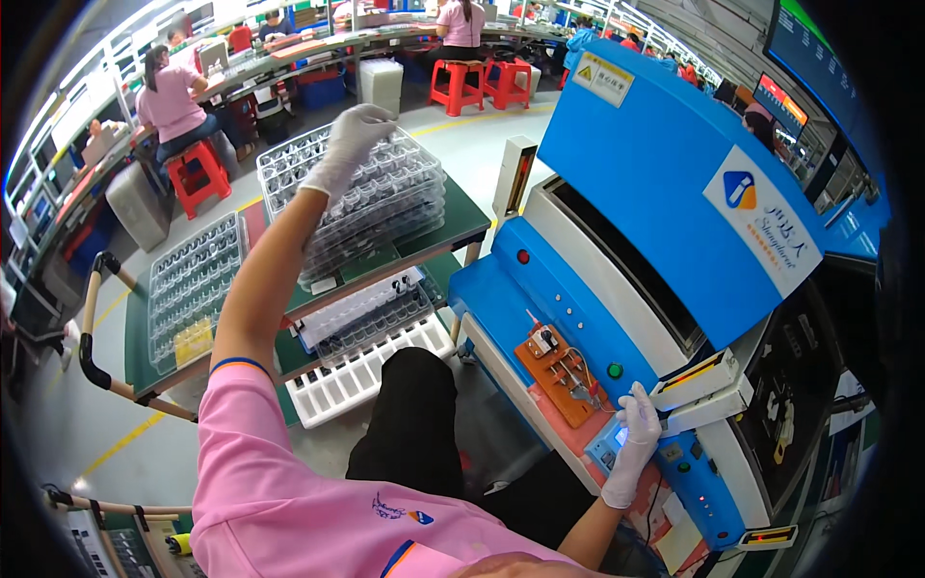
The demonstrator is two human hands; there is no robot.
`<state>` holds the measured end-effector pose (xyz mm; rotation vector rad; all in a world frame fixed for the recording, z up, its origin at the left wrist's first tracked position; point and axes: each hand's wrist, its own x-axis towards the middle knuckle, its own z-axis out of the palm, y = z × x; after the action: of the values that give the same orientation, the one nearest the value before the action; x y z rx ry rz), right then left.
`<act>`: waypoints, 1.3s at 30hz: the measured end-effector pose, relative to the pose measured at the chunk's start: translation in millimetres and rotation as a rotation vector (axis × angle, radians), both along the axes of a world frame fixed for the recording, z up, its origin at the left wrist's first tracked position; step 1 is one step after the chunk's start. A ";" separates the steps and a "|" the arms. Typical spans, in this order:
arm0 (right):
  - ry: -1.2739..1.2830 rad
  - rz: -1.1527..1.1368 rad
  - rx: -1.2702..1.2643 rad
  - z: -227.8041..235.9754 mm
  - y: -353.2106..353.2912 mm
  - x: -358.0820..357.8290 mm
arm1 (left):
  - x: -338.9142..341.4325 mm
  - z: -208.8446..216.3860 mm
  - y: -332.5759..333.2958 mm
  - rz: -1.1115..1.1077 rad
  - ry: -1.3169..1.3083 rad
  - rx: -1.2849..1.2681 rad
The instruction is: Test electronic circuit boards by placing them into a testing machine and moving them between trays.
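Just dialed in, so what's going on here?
A person in a pink shirt is working with gloved hands between a cart and a blue machine. The left hand is over the stack of clear trays on the cart; whether it holds anything is hard to tell. The right hand is beside a small blue box, near an orange board on the machine.

bright, even | white light strips (125, 27) overhead | rim curved, corners black | far distance soft
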<state>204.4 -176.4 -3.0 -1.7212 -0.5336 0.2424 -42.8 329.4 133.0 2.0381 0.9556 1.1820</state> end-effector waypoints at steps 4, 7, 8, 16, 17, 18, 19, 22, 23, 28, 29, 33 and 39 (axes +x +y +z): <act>0.031 -0.037 0.032 3.0 4.4 -3.1 | -11.8 -5.0 38.6 0.297 0.335 0.161; 0.036 -0.025 0.030 -5.6 0.3 2.9 | -7.4 -11.2 46.4 0.318 0.457 0.202; 0.037 -0.022 0.029 -8.5 -0.2 4.4 | -9.0 -14.3 48.8 0.303 0.484 0.194; 0.078 0.004 0.067 -20.5 2.7 7.8 | -100.2 1.5 56.7 0.175 0.085 0.280; 0.064 -0.011 0.058 -19.0 1.8 7.4 | -123.5 5.5 51.9 0.207 0.094 0.269; 0.050 -0.023 0.051 -18.0 0.8 7.2 | -148.3 9.9 45.6 0.205 0.126 0.174; 0.038 -0.035 0.044 -19.1 0.3 6.3 | -174.6 13.9 39.3 0.204 0.158 0.078; 0.010 0.010 0.030 -31.3 -6.5 17.6 | -256.9 10.8 32.2 0.337 0.441 -0.166; -0.009 0.010 0.028 -34.1 -6.1 20.5 | -281.3 6.0 31.7 0.432 0.683 -0.317; -0.037 0.005 -0.044 -32.3 -0.3 17.8 | -336.6 -48.5 12.0 0.658 0.888 -0.318; -0.032 0.005 -0.041 -30.0 0.0 15.7 | -342.2 -59.2 12.6 0.706 0.947 -0.307; -0.029 -0.001 -0.052 -24.3 0.4 9.2 | -356.6 -83.0 20.7 0.914 0.999 -0.367; -0.065 0.008 -0.045 -28.4 -15.5 12.2 | -339.3 -108.8 40.4 0.932 0.996 -0.301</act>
<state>216.6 -191.9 -31.4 -1.7752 -0.5872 0.2062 -382.1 369.9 24.3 1.8981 2.5527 0.2094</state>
